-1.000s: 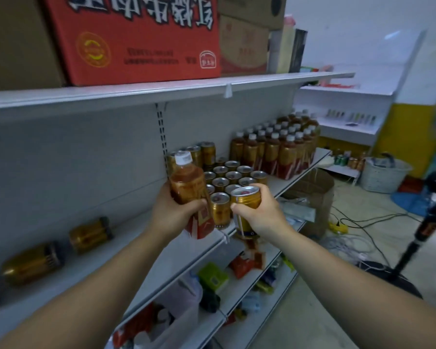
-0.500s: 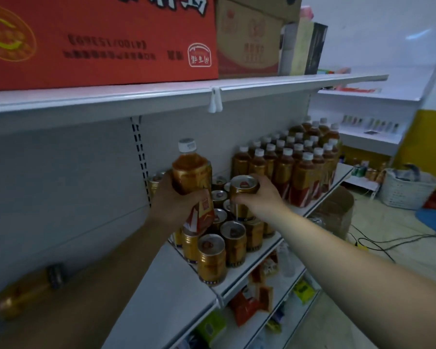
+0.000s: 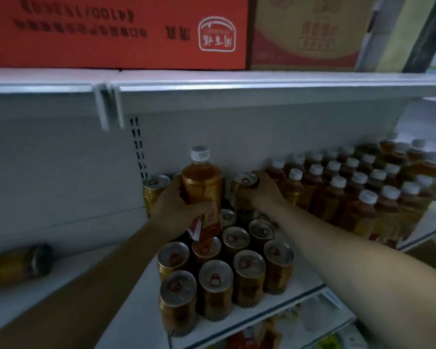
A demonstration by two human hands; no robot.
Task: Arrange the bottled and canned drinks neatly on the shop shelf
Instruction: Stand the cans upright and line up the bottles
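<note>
Gold-can placement apparently in hand: lower can [image 3: 244, 187], clasped by right hand [image 3: 264, 195] at frame centre, into rear of can group [image 3: 237, 270], then move bottle [image 3: 202, 182], clasped by left hand [image 3: 174, 215] alongside, toward bottle rows [image 3: 350, 192] at right.

At least eleven cans [image 3: 215, 285] — plus one drink lying sideways [image 3: 18, 263]. Bottles [image 3: 337, 197] — over twenty, too crowded to count exactly. Two printed boxes [image 3: 111, 34].

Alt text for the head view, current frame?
A person's left hand grips an amber bottle and the right hand grips a gold can, both over rows of upright gold cans on a white shelf. More capped bottles stand at right; one gold container lies sideways at left.
</note>
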